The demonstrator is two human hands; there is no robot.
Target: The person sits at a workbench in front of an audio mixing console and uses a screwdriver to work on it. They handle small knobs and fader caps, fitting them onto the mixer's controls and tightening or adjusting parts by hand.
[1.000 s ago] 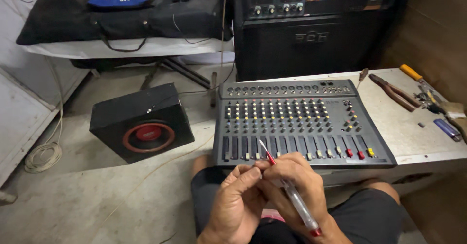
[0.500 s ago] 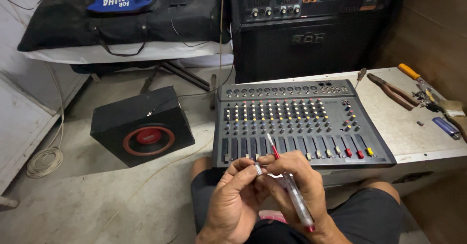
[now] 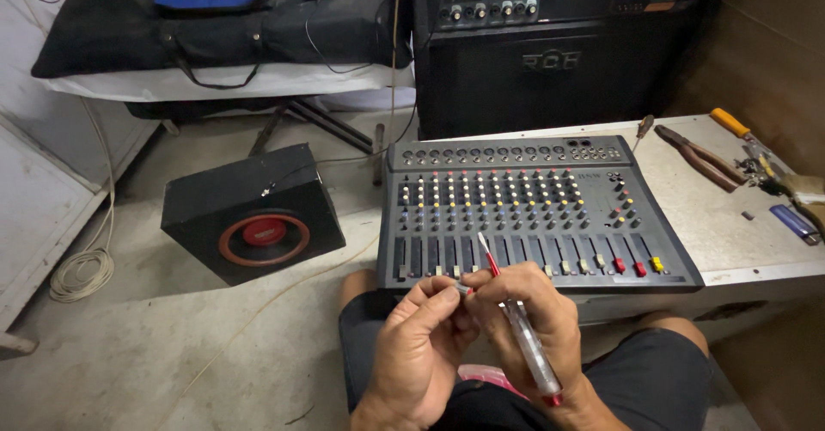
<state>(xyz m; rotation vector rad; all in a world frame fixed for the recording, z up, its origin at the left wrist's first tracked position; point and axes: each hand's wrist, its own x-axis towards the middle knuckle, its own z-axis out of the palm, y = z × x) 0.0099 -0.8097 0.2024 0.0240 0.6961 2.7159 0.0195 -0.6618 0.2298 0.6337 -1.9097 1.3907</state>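
Note:
My right hand (image 3: pixel 533 324) holds a screwdriver (image 3: pixel 520 328) with a clear handle and a red collar, its tip pointing up toward the mixer. My left hand (image 3: pixel 421 345) pinches a small metallic piece (image 3: pixel 464 289) at its fingertips, right beside the screwdriver shaft and touching my right fingers. Both hands hover over my lap, just in front of the audio mixing console (image 3: pixel 533 216), which lies on a low white table (image 3: pixel 730 233). The console has rows of coloured knobs and a row of faders.
Pliers (image 3: pixel 700 158), a yellow-handled tool (image 3: pixel 739 130), a blue lighter (image 3: pixel 795 223) and a small screwdriver (image 3: pixel 643 128) lie on the table's right. A black speaker box (image 3: pixel 249 212) sits on the concrete floor at left. A black amplifier (image 3: pixel 550 44) stands behind, a coiled white cable (image 3: pixel 82 272) far left.
My hands have stayed close together over my lap; the left fingertips have shifted slightly against the screwdriver shaft. The view has tilted a little.

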